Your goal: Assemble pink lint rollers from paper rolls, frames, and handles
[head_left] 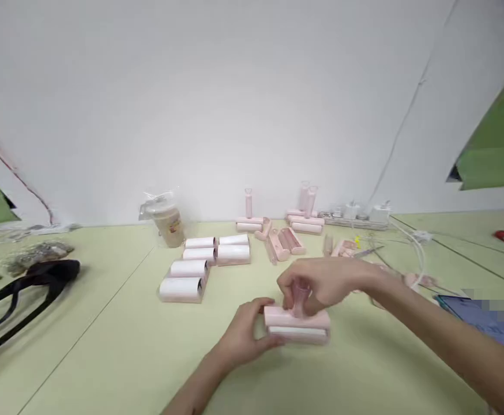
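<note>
A pink lint roller stands head-down on the table in front of me, with a white strip of its roll showing along the lower front. My right hand is closed around its upright handle, fingers curled from above. At the left end of the head, my left hand holds it between thumb and fingers. Beyond my hands lie pink roller covers, and white refill rolls sit in clear packs to the left. Another pink lint roller stands upright near the wall, with further ones to its right.
A bagged drink cup stands at the back left. Black straps lie at far left. A power strip with white plugs and cables runs along the wall at right. Scissors and a phone lie to the right.
</note>
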Demonstrator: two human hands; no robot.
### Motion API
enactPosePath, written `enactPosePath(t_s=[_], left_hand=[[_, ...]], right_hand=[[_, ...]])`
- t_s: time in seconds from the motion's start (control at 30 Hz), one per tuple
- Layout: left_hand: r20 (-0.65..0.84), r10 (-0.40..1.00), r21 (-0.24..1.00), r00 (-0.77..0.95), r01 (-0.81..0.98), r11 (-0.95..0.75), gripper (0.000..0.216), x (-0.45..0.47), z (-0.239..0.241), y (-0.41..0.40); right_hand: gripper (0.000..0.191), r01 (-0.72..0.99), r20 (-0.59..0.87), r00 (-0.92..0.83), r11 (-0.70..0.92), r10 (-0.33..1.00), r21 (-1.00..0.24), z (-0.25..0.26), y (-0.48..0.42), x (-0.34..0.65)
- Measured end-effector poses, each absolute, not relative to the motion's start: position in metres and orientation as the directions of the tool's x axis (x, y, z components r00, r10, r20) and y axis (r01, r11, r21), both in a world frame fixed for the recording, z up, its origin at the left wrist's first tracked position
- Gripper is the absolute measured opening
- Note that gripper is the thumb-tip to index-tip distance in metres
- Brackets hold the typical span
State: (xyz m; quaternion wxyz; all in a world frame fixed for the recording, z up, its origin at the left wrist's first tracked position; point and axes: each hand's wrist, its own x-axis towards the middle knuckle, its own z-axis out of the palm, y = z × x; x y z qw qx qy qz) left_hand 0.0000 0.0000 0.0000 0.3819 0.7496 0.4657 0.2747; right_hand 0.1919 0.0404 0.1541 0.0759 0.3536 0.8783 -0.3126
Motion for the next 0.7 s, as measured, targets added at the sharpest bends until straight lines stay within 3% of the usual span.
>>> enactPosePath(t_s=[0.13,0.27,0.4,0.43,0.57,0.63,0.7], left_hand=[[0.048,0.907,0.857,0.419,0.449,-0.253,0.06,-0.001,0.005,0.001],[0.02,0.905,0.869,0.424,0.441,-0.226,0.059,0.0,0.012,0.0],[0.008,0.904,0.872,0.427,0.44,-0.215,0.057,-0.001,0.015,-0.002],[-0.007,0.905,0.874,0.426,0.442,-0.201,0.058,-0.002,0.014,-0.003],[-0.032,0.91,0.89,0.414,0.425,-0.162,0.096,-0.006,0.019,-0.003],[0.049,0.929,0.895,0.368,0.397,-0.205,0.106,-0.004,0.031,-0.001],[0.167,0.918,0.901,0.359,0.322,-0.29,0.102,0.007,0.048,0.001]], right_hand=[[0.023,0.551,-0.402,-0.832,0.488,0.382,-0.677,0.146,0.05,0.192],[0.028,0.53,-0.387,-0.843,0.454,0.373,-0.716,0.144,0.048,0.197],[0.074,0.514,-0.287,-0.841,0.512,0.459,-0.688,0.142,0.042,0.224],[0.077,0.539,-0.245,-0.814,0.528,0.527,-0.656,0.138,0.042,0.234],[0.04,0.808,-0.044,-0.49,0.435,0.87,-0.398,0.104,0.051,0.279],[0.034,0.877,0.021,-0.37,0.356,0.929,-0.323,0.083,0.058,0.296],[0.024,0.892,0.045,-0.321,0.318,0.946,-0.323,0.066,0.062,0.306]])
